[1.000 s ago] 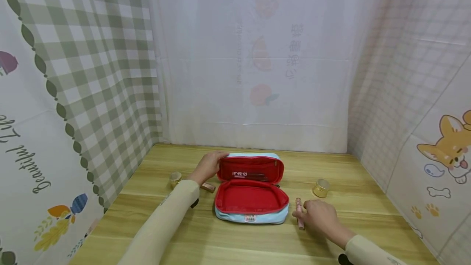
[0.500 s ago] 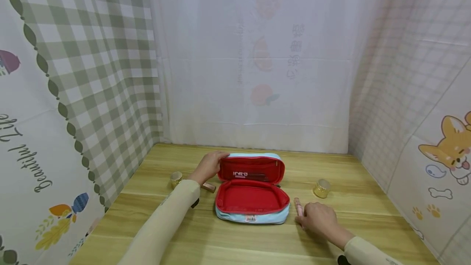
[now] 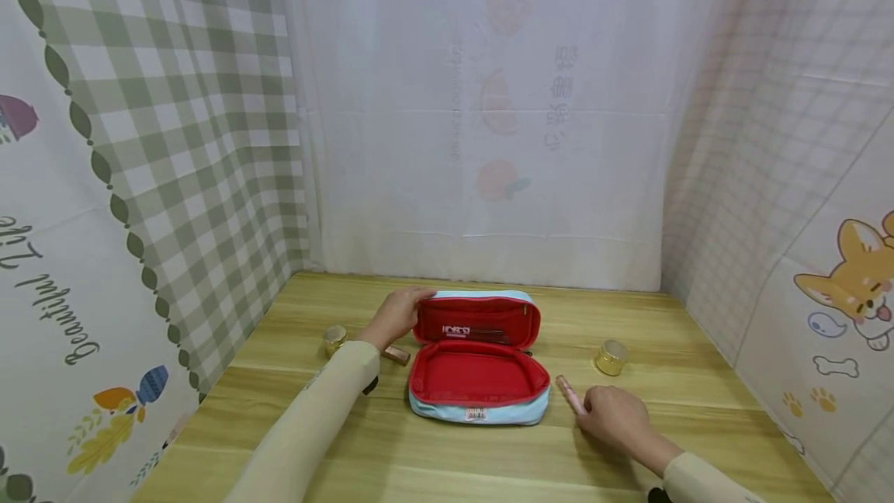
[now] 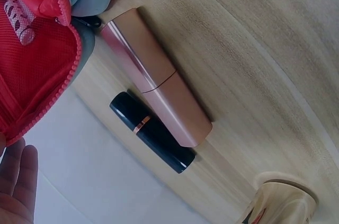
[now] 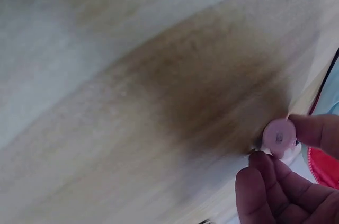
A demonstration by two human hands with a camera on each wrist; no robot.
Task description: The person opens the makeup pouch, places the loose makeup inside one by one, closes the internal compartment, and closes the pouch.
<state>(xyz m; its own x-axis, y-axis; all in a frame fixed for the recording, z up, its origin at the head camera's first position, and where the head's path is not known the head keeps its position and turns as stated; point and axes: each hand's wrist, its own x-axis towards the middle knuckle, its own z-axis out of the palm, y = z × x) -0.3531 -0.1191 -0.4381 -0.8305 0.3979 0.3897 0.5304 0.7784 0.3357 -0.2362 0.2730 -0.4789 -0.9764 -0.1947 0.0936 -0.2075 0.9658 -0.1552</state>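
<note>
My left hand (image 3: pixel 396 317) grips the upper left corner of an unzipped light-blue pouch (image 3: pixel 478 414) with a red lining, its lid standing up. In the left wrist view, the fingers (image 4: pixel 25 173) lie behind the red edge. Thin dark sticks and a white patterned item (image 4: pixel 20 21) sit in the lid's mesh pocket. My right hand (image 3: pixel 616 418) pinches a slim pink cosmetic tube (image 3: pixel 570 394) to the right of the pouch. The right wrist view shows the tube's round end (image 5: pixel 279 136) between thumb and fingers.
A rose-gold lipstick tube (image 4: pixel 159 78) and a black lipstick (image 4: pixel 152 132) lie left of the pouch. One gold-coloured jar (image 3: pixel 334 339) stands at the left, another gold jar (image 3: pixel 611 358) at the right. Cloth hangs around the wooden table (image 3: pixel 433 464).
My right hand has shifted slightly right, and the pink tube has turned from nearly straight to slanted, its near end towards the right. The left hand and pouch have stayed put.
</note>
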